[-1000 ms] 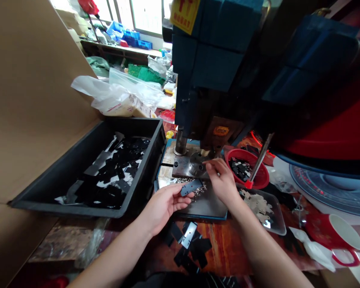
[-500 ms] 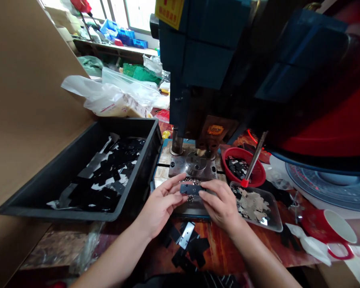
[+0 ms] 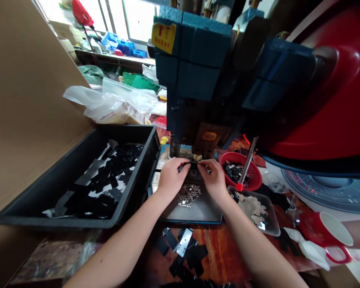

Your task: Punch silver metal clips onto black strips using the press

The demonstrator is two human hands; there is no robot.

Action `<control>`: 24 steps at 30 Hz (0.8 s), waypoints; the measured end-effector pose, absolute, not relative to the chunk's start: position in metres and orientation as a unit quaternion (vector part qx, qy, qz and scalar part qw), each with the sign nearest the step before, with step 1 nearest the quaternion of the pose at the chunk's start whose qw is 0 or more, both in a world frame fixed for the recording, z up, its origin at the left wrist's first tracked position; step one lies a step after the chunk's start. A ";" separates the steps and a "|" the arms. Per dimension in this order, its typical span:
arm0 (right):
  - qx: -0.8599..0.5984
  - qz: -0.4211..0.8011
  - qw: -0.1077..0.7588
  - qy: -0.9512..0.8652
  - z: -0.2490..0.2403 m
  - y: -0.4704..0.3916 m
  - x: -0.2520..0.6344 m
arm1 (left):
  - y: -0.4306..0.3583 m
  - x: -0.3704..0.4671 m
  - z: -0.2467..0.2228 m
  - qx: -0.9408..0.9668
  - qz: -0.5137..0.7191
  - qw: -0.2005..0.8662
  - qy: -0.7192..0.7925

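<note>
A small dark metal plate (image 3: 193, 162) is pinched between the fingertips of the left hand (image 3: 173, 176) and right hand (image 3: 213, 178), under the blue press (image 3: 198, 78). Leftward, a black crate (image 3: 78, 222) holds black flat pieces (image 3: 100, 202); rightward, a red bowl (image 3: 256, 180) holds dark scraps (image 3: 233, 170), a clear plastic tub (image 3: 275, 224) silvery shaped plates (image 3: 252, 207).

Dark piece (image 3: 194, 163) partly hidden by fingers (image 3: 183, 160); red wheel (image 3: 327, 108) cut off at right.

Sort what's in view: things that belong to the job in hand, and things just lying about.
Likely part of the job: dark plate between left fingers and right fingers, blue press, small shiny bits, loose dark pieces, black bin.

Apparently just lying about: red mug, plastic bag, green material, blue crates.
</note>
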State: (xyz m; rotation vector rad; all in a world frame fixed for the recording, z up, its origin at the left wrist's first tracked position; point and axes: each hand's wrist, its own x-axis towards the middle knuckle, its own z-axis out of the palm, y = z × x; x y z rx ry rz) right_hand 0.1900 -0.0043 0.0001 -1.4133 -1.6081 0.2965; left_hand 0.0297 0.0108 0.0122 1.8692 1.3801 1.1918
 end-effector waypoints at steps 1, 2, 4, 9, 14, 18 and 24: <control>-0.581 0.130 0.474 -0.648 -0.002 0.002 0.191 | 0.017 0.032 0.011 0.693 0.440 0.248 0.515; -0.584 0.141 0.478 -0.640 -0.005 0.008 0.191 | 0.021 0.033 0.010 0.693 0.440 0.240 0.518; -0.582 0.169 0.482 -0.632 -0.009 0.015 0.193 | 0.028 0.035 0.006 0.689 0.441 0.241 0.522; -0.577 0.218 0.481 -0.624 -0.014 0.020 0.195 | 0.035 0.037 -0.004 0.684 0.431 0.281 0.517; -0.582 0.245 0.481 -0.609 -0.019 0.025 0.194 | 0.042 0.044 -0.006 0.684 0.424 0.314 0.504; -0.586 0.249 0.487 -0.598 -0.019 0.024 0.195 | 0.036 0.037 0.001 0.671 0.439 0.298 0.519; -0.588 0.257 0.508 -0.574 -0.013 -0.008 0.210 | -0.011 -0.011 0.002 0.644 0.470 0.205 0.568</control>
